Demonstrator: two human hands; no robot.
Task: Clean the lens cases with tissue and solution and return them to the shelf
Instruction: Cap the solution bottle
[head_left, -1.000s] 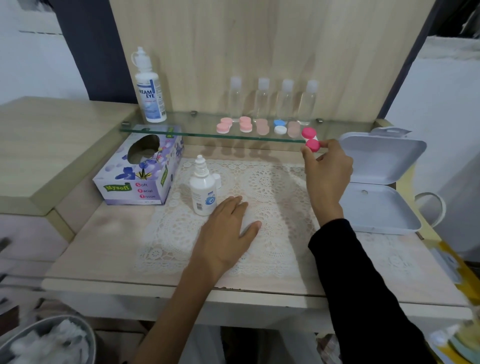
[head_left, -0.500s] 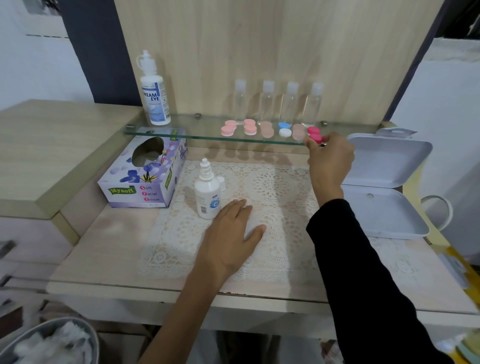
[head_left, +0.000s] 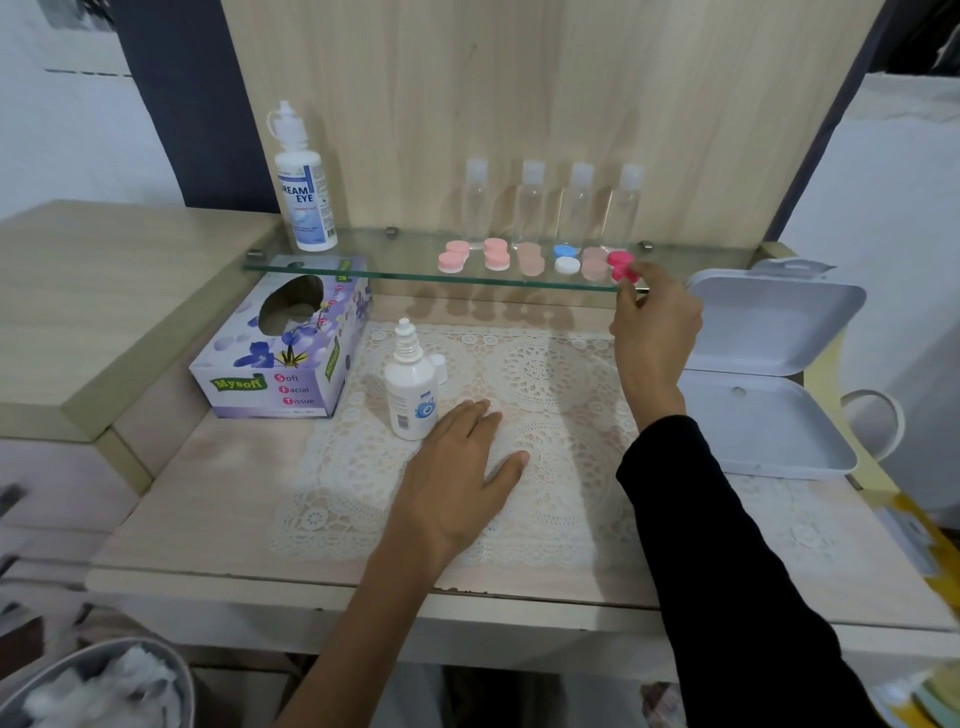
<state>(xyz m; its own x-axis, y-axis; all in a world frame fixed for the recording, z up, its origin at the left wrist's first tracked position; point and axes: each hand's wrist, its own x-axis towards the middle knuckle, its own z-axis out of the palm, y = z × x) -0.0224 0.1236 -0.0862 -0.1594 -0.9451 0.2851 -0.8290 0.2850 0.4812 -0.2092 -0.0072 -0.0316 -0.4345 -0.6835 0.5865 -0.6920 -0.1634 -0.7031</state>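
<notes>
I begin at the glass shelf, where I have the right hand at the right end. Its thumb and fingertips pinch the bright pink lens case at the very front edge, just beside the other lens cases in their row; I cannot tell whether it bears on the glass yet. My worry is letting go too near that lip, where the case could tip off, or a nudge could shove its neighbour. The left hand lies flat on the lace mat, fingers straight, holding nothing. It is just beside the small solution bottle, which stands uncapped, cap behind it, so a careless sweep would spill it. The white hinged box lies open and shows nothing inside. The tissue box has no sheet poking out, and the bin holds crumpled tissue. On the shelf, I cannot read the contents of the tall solution bottle and the four clear bottles.
</notes>
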